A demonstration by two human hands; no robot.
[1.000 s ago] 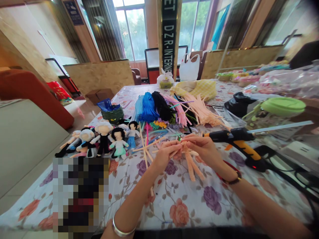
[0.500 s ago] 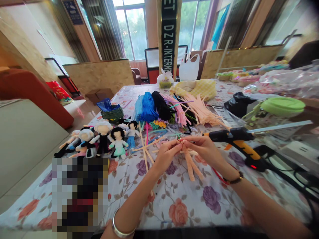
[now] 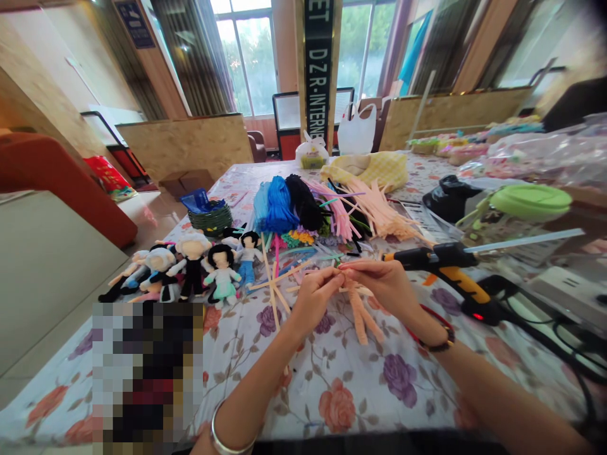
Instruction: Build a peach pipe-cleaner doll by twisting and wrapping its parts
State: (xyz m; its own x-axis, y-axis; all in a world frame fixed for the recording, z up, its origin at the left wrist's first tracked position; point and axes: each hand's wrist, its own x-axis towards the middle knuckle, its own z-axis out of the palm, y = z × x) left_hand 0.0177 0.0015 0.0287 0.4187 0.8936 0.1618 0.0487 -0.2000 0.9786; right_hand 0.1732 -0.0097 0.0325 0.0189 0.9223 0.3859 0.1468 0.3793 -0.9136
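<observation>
My left hand (image 3: 315,296) and my right hand (image 3: 383,282) meet above the flowered tablecloth (image 3: 351,385), both pinching the top of a peach pipe-cleaner figure (image 3: 359,311). Its two twisted legs hang down below my fingers toward the cloth. Loose peach pipe cleaners (image 3: 275,284) lie crossed on the cloth just left of my left hand. A silver bangle sits on my left wrist and a dark band on my right wrist.
A black and orange glue gun (image 3: 446,268) stands right of my hands, its cable trailing right. Finished small dolls (image 3: 199,265) lie in a row at the left. Bundles of blue, black, pink and peach pipe cleaners (image 3: 322,208) are heaped behind. A green-lidded jar (image 3: 521,215) stands far right.
Both hands stay on the figure with only small finger shifts. The view has drifted slightly, nothing else has moved.
</observation>
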